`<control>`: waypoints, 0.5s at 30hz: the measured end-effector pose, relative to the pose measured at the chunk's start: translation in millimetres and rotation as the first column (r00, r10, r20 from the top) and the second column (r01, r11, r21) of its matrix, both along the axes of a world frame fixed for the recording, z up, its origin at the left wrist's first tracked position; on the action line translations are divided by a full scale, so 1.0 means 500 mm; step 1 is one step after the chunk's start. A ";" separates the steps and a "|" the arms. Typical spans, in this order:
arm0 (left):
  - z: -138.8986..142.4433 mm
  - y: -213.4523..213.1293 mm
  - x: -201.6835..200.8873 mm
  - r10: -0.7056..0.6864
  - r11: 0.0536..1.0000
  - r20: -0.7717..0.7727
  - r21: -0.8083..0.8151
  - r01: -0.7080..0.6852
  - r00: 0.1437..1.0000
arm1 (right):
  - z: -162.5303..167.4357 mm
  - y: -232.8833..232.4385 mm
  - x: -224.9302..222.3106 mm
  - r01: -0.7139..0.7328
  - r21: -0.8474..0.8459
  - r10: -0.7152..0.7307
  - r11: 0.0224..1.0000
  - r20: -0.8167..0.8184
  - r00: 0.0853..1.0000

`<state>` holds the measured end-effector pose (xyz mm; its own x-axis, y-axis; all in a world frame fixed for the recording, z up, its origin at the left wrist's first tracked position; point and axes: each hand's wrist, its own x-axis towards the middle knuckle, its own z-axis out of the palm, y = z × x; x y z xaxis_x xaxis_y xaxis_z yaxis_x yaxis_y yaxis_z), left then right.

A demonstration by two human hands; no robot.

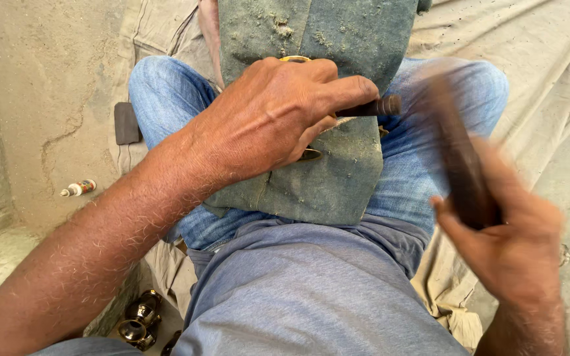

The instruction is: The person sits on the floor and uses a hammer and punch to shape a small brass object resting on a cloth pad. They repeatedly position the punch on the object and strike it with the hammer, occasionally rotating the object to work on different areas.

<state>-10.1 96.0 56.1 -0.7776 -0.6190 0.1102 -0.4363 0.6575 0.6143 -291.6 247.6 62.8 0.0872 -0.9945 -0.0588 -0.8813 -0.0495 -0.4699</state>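
My left hand (272,118) rests on a dusty grey-green cloth (324,178) spread over my lap and is closed around a dark, short rod-like tool (374,107) whose tip sticks out to the right. Under the hand shows a bit of yellowish metal piece (296,59); most of it is hidden. My right hand (509,244) is lower right, gripping a long dark brown wooden stick (460,158), blurred from motion, its upper end near the tool's tip.
I sit with legs in blue jeans (166,92) on a beige sheet (542,99). A dark flat block (126,122) and a small white tube (78,188) lie at left. Shiny brass cups (138,320) stand at bottom left.
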 end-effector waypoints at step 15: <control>-0.148 0.161 0.151 0.473 0.881 -0.192 0.119 -0.458 0.860 | -0.087 -0.044 0.199 -0.034 -0.032 0.038 0.999 0.121 0.992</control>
